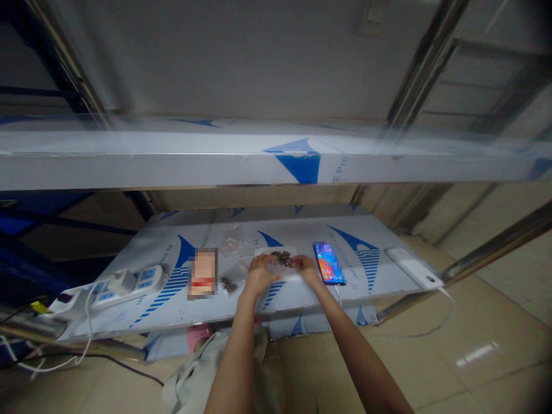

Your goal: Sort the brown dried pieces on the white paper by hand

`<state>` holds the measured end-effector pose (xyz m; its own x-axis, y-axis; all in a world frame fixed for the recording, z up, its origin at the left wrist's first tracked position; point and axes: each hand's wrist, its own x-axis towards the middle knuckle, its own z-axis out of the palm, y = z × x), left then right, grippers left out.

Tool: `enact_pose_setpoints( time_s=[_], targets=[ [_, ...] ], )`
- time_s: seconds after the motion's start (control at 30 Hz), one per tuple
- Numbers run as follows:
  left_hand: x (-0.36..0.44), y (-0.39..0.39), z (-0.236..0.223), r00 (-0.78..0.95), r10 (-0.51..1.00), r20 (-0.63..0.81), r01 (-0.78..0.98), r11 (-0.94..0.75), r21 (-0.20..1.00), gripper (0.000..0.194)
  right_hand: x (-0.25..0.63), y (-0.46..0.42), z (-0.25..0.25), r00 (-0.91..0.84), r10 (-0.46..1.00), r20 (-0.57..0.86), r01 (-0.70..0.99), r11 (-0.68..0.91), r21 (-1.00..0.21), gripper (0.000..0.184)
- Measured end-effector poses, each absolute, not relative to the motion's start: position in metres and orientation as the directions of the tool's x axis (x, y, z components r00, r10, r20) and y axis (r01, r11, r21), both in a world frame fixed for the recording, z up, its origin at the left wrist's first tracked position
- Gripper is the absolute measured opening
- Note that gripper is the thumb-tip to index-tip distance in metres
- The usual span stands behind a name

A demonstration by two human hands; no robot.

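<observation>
The left hand (pixel 261 275) and the right hand (pixel 305 268) are close together at the centre of the frame, both narrowly curled inward. Their fingers bend toward a small heap of dark brown pieces (pixel 283 259) on a white board (pixel 264 252). The right fingertips are at the heap's edge, and the left hand covers part of the board. Whether either hand is pinching anything cannot be told, as the pieces are too small and the fingers overlap them.

The board sits on a low steel shelf (pixel 284 227) covered in blue-printed film, apparently placed within easy reach of both hands, with the pieces gathered in one spot where they can be worked on. Just left of the hands lies a smaller dark clump (pixel 228 283), with crumpled clear plastic (pixel 232 244) above it. Further left is a card or packet (pixel 202 273), its face obscured by pixelation.

To the right, a smartphone (pixel 328 263) lies flat, its screen also pixelated, with a white cable (pixel 338 296) trailing from its lower end, likely for charging. A white oblong device (pixel 414 267) sits at the shelf's right corner, and a power strip (pixel 129 286) lies at lower left. An upper shelf (pixel 276 164) crosses the frame above, and a pale cloth (pixel 194 374) is cut off by the bottom edge.
</observation>
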<state>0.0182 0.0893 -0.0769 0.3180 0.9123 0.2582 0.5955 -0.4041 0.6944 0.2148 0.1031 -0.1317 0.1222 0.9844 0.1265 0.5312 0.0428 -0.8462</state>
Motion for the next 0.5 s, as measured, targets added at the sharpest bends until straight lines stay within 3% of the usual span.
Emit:
enact_pose_setpoints(
  time_s=[0.27, 0.4, 0.5],
  targets=[
    [0.018, 0.088, -0.077, 0.310, 0.918, 0.248, 0.594, -0.391, 0.704, 0.053, 0.207, 0.108, -0.115, 0.205, 0.973, 0.106, 0.338, 0.031, -0.940, 0.013],
    [0.021, 0.089, -0.080, 0.293, 0.927, 0.234, 0.588, -0.368, 0.720, 0.051, 0.183, 0.097, -0.096, 0.051, 0.982, 0.183, 0.183, 0.171, -0.968, 0.018],
    [0.023, 0.092, -0.083, 0.283, 0.924, 0.257, 0.572, -0.377, 0.728, 0.051, 0.170, 0.088, -0.083, -0.032, 0.977, 0.210, 0.195, 0.212, -0.958, 0.016]
  ],
)
